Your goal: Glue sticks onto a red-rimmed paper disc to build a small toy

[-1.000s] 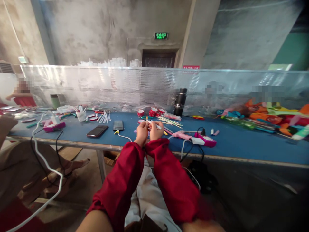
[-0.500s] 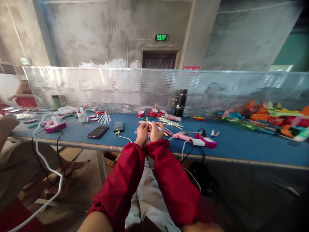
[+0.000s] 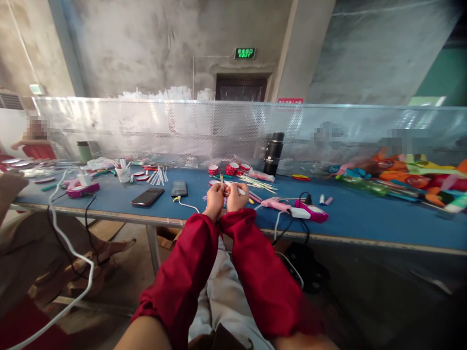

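Over the blue table [image 3: 204, 181], my left hand [image 3: 214, 200] is closed with its fingertips pinched on a thin light-brown stick [image 3: 221, 178] that points upward. Close against it, my right hand [image 3: 235, 199] is also closed, around a white tube-like piece [image 3: 241, 191] whose end shows past the fingers. The fingers hide most of both pieces, and I cannot tell whether they touch. Small purple bits lie partly hidden by my hands. A pink glue gun [image 3: 275, 204] rests on the table to the right.
A magenta power strip [image 3: 315, 213] and cables sit at the right. Behind my hands are thin sticks [image 3: 259, 183], red patterned cups [image 3: 232, 168] and a black flask [image 3: 273, 154]. Leftward are a phone [image 3: 147, 197], a dark device [image 3: 179, 188], white sticks [image 3: 157, 176] and another person's hand [image 3: 12, 184].
The view has shifted very slightly. Both hands stay together in nearly the same pose, with the stick and the white piece still in them.
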Demonstrator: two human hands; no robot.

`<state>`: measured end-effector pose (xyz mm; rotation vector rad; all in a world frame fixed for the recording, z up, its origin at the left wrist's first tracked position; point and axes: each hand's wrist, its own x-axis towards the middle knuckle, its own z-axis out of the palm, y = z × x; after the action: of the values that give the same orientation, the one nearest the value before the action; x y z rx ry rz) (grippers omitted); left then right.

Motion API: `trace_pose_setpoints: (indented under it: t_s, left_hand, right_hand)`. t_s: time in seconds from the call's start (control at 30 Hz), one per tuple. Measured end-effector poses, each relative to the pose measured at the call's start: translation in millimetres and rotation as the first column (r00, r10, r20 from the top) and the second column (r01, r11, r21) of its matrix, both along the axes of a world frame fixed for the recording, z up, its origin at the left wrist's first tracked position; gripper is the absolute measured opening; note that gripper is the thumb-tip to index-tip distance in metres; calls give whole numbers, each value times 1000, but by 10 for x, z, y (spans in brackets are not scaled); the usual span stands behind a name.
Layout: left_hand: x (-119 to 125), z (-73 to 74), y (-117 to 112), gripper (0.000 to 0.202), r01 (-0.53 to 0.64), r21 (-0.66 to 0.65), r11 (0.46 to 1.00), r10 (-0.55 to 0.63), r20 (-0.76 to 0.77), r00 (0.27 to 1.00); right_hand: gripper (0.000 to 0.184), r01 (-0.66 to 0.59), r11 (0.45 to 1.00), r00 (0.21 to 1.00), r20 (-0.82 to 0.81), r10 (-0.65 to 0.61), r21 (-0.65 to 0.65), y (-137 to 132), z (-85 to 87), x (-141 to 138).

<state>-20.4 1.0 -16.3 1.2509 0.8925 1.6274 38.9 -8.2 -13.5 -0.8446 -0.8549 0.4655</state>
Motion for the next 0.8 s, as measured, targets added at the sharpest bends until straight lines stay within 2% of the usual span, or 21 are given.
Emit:
trace_pose_setpoints:
  t_s: [0.8]
  left_hand:
    - [-5,-57,60,30,-27,36,999,28,-36,999]
  right_hand:
    - [30,3,999,999,50,-5,49,42,-38,-1]
